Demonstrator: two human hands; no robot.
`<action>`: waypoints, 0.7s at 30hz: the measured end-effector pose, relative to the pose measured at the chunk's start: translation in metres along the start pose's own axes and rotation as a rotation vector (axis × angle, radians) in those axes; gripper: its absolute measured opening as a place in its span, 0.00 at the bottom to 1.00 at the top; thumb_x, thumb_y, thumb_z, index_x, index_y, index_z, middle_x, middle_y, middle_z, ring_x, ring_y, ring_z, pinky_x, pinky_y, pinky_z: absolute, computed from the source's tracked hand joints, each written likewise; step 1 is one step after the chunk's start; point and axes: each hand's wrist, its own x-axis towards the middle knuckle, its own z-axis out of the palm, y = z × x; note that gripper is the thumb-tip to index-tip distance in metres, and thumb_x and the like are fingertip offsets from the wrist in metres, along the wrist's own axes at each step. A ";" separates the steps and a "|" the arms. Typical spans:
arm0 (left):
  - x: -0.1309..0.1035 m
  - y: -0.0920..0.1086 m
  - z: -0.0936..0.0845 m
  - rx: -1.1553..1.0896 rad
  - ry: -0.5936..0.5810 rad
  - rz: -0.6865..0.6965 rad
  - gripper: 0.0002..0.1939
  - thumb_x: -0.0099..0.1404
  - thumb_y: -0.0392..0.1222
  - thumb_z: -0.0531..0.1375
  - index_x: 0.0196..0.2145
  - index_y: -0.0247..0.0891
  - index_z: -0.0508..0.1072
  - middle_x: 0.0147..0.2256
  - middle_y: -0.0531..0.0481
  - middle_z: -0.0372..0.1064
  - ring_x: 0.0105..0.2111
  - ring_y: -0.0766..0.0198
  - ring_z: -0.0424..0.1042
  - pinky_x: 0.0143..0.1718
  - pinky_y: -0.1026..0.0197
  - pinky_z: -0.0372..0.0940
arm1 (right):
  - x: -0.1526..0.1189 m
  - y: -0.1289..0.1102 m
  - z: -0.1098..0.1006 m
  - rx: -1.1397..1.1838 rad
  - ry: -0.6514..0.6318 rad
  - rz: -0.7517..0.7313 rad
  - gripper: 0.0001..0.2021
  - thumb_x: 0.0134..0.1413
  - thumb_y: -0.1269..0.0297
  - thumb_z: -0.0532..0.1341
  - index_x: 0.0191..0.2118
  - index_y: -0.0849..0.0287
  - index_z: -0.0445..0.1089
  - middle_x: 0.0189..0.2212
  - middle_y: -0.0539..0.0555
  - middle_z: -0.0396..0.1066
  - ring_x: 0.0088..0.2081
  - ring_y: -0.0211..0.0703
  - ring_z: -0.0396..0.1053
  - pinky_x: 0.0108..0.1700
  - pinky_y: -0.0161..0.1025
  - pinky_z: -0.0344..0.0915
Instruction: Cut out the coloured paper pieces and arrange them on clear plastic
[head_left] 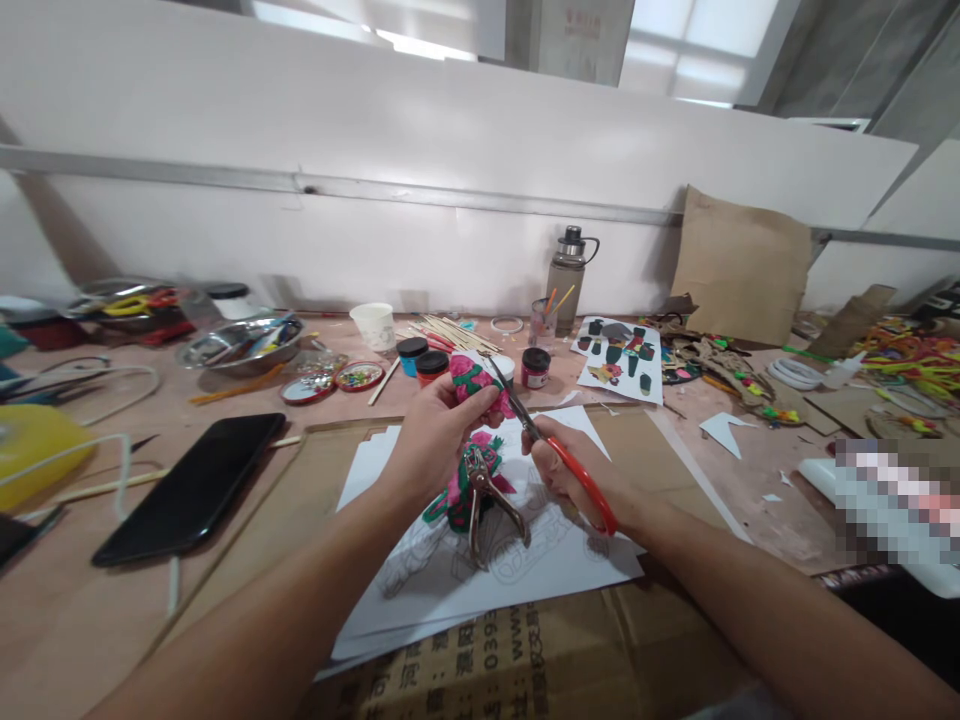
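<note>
Between the thumb and fingers of my left hand (435, 435) is a pink and green painted paper piece (469, 378). My right hand (574, 468) is closed around the red handles of the scissors (581, 480), whose dark blades reach up and left to the right edge of the painted piece. Below my hands, a metal hole punch (484, 500) lies on more pink and green cutouts (455, 497). These rest on white sheets with pencil drawings (420, 600), over brown cardboard (585, 660).
A black phone (196, 488) lies at left, near a metal bowl (244, 345). Paint jars (535, 368), a paper cup (373, 327), wooden sticks (457, 333) and a bottle (567, 280) stand or lie behind. A painted sheet (619, 360) and paper scraps (725, 434) are at right.
</note>
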 end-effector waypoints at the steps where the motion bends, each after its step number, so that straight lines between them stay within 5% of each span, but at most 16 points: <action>1: 0.000 0.000 0.000 0.002 0.002 -0.002 0.12 0.49 0.41 0.73 0.23 0.36 0.73 0.21 0.53 0.69 0.22 0.67 0.67 0.26 0.65 0.62 | 0.000 -0.001 0.000 0.008 -0.006 0.006 0.20 0.62 0.41 0.57 0.38 0.55 0.61 0.22 0.43 0.46 0.21 0.33 0.43 0.21 0.33 0.44; 21: 0.002 0.000 -0.003 -0.006 -0.037 0.001 0.11 0.51 0.40 0.72 0.24 0.35 0.73 0.21 0.53 0.70 0.23 0.68 0.68 0.27 0.66 0.63 | -0.002 0.001 0.000 0.038 -0.009 0.025 0.23 0.64 0.38 0.53 0.37 0.57 0.59 0.24 0.43 0.49 0.21 0.29 0.43 0.21 0.30 0.43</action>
